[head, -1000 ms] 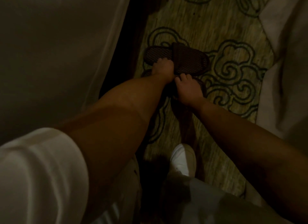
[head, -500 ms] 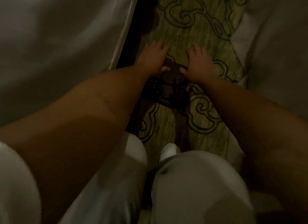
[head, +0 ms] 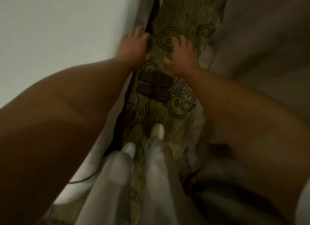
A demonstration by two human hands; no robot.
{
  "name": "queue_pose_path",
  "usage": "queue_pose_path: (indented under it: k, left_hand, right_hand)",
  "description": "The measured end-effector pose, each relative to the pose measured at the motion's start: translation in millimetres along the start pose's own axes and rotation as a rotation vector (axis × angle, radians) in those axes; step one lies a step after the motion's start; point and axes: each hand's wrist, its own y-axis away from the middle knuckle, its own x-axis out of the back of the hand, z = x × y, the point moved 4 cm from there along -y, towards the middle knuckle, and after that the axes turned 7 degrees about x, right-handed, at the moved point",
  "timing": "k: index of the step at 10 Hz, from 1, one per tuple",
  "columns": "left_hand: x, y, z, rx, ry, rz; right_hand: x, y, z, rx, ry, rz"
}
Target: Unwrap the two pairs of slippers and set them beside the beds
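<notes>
Lying side by side on the olive carpet with dark cloud scrolls (head: 181, 15), the pair of dark brown mesh slippers (head: 153, 86) sits in the narrow aisle between two beds, just beside the white-sheeted bed on the left (head: 58, 32) and apart from the grey-covered bed on the right (head: 260, 32). Both slippers lie crosswise to the aisle, one touching or nearly touching the other. Above them in the view, the left hand (head: 134, 47) and the right hand (head: 182, 56) are held out with fingers spread and released, grasping nothing; neither touches the slippers. The left hand is at the edge of the white bed. Below, two white shoes (head: 157, 130) and pale trouser legs (head: 156, 174) stand on the carpet.
</notes>
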Motion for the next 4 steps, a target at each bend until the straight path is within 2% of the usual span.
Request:
queue_pose_path:
  k: [2, 3, 4]
  left_hand:
    - [152.2, 54.5, 4.4, -0.071, 0.017, 0.104]
    - [223.3, 76.8, -8.6, -0.091, 0.015, 0.189]
    - [295.1, 102.9, -23.1, -0.140, 0.015, 0.261]
  right_hand:
    - [147.4, 58.9, -62.2, -0.094, -0.075, 0.137]
    - [209.4, 89.8, -92.4, -0.103, -0.044, 0.236]
    - [277.8, 122.2, -124.8, -0.113, -0.036, 0.266]
